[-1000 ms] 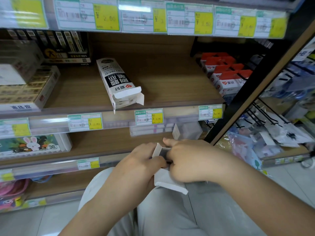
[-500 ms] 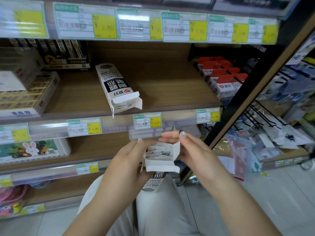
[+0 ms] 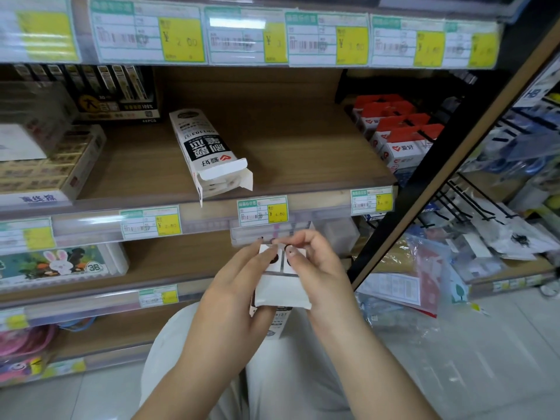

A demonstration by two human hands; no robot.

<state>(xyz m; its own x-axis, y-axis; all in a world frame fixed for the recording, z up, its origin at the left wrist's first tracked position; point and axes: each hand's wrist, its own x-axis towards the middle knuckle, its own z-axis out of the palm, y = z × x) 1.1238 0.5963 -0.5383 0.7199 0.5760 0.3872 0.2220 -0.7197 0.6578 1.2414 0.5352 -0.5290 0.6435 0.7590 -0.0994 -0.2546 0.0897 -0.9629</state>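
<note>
I hold a small white cardboard box (image 3: 280,291) upright in front of the lower shelf, above my lap. My left hand (image 3: 230,301) grips its left side and my right hand (image 3: 318,268) grips its right side. Both thumbs press the two inner end flaps flat at the top. The large outer flap hangs down towards me and covers the box front. A second white box with black print (image 3: 206,150) lies on the middle wooden shelf (image 3: 291,140), its end flaps open towards me.
Red-topped packs (image 3: 397,128) stand at the shelf's right end, boxed goods (image 3: 45,165) at its left. Price tags (image 3: 262,210) line the shelf edges. A black-and-wood upright (image 3: 430,189) stands to the right, with hanging bagged goods (image 3: 485,237) beyond it.
The box has come up from my lap to the lower shelf's height. Its end flaps, spread apart half a second ago, now lie folded in under my thumbs.
</note>
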